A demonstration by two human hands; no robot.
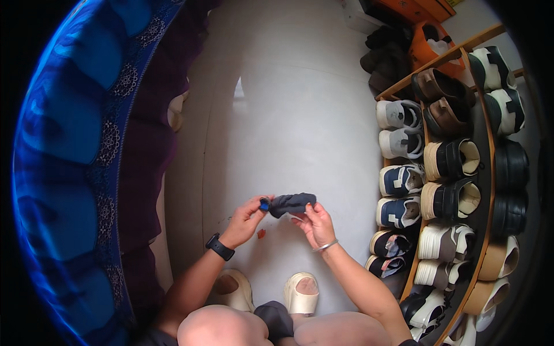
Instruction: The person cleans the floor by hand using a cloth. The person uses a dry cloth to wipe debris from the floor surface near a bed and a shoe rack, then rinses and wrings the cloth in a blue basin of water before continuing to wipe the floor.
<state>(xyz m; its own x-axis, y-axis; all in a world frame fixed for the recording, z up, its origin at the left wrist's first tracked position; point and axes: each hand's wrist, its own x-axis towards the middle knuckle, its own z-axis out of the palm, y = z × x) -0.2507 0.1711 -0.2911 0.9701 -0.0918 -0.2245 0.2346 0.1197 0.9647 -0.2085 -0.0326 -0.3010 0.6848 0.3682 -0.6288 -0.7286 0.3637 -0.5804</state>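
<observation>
A dark grey bunched piece of cloth (pixel 291 205), perhaps a sock, is stretched level between my hands above the floor. My left hand (pixel 247 218), with a black watch on its wrist, grips the left end. A small dark round piece with a bright blue face (pixel 264 204) shows at those fingertips; whether it is part of the cloth I cannot tell. The right end is pinched between the thumb and fingers of my right hand (pixel 317 222), which has a silver bangle at the wrist. Its other fingers curl loosely below the cloth.
Pale glossy floor tiles (pixel 277 108) lie before me, with a small red scrap (pixel 261 234) below my hands. Along the right stands a wooden shoe rack (pixel 488 129) holding several pairs. Behind it are dark cloths (pixel 387 58) and an orange bag (pixel 426 47). A blue-covered bed (pixel 73 129) borders the left.
</observation>
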